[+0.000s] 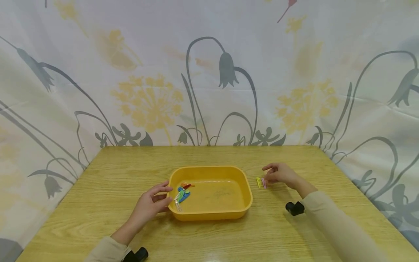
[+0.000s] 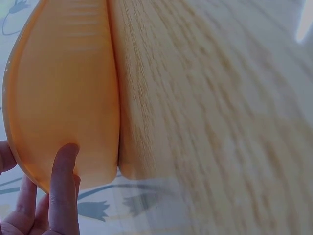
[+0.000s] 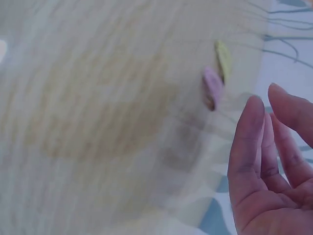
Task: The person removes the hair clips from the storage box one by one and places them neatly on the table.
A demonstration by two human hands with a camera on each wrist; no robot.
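A yellow plastic tray (image 1: 212, 216) stands on the table. My left hand (image 1: 151, 203) holds its left end, with fingers on the outer wall (image 2: 78, 112) and at the rim. Inside the tray, toward the left, lies a small pile of colourful snap hair clips (image 1: 183, 193), including blue, green, red and orange ones. To the right of the tray, a yellow hair clip (image 1: 258, 182) and a pink hair clip (image 1: 263, 183) lie side by side. Close by them is my right hand (image 1: 282, 174), fingers loosely bent and, in the right wrist view, holding nothing.
The wooden table (image 1: 124, 163) extends around the tray on all sides. A floral-patterned curtain (image 1: 209, 91) hangs behind the table and along both sides. Black wrist cameras (image 1: 295, 208) sit at both sleeves.
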